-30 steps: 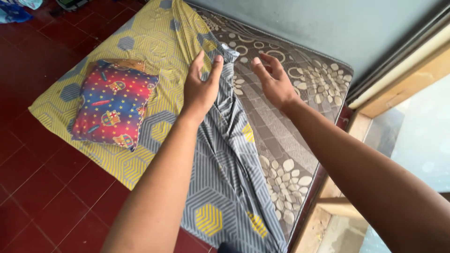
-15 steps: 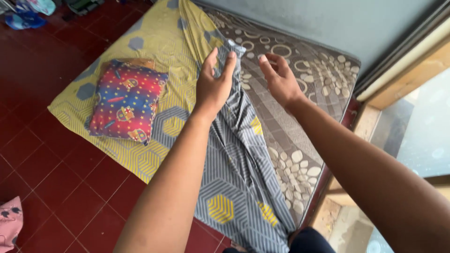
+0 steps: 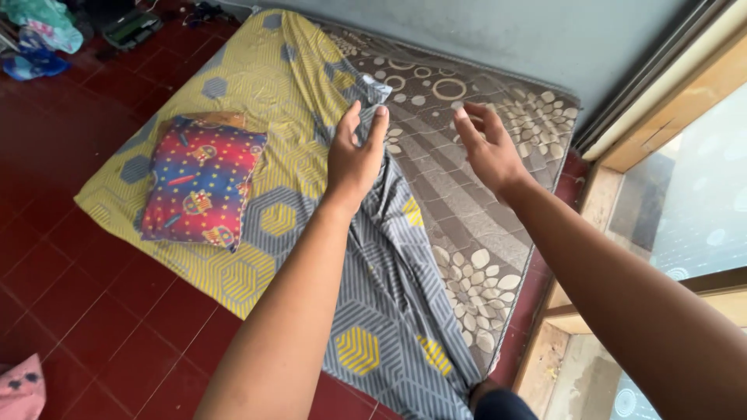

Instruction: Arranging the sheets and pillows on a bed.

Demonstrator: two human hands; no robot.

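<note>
At the upper left of the frame lie bundled clothes [image 3: 43,31] on the red tile floor [image 3: 70,295], and a pink cloth [image 3: 19,389] shows at the lower left corner. Just right of these, a patterned pillow [image 3: 201,180] rests on the yellow part of the sheet [image 3: 257,101], left of centre.

In the middle, the left hand [image 3: 354,155] is raised with fingers together and pointing up, its tips at a gathered fold of the grey striped sheet; whether it pinches the cloth or only touches it cannot be told. Half a second ago the hand sat higher on that fold, close to its corner; now the corner stands free above the fingertips, so the grip looks looser.

To the right, the right hand [image 3: 489,148] hovers with fingers spread, holding nothing, above the bare brown mattress [image 3: 467,225]. It has drawn slightly away from the fold. The sheet covers only the mattress's left half, its grey part trailing down to the bottom centre.
</note>
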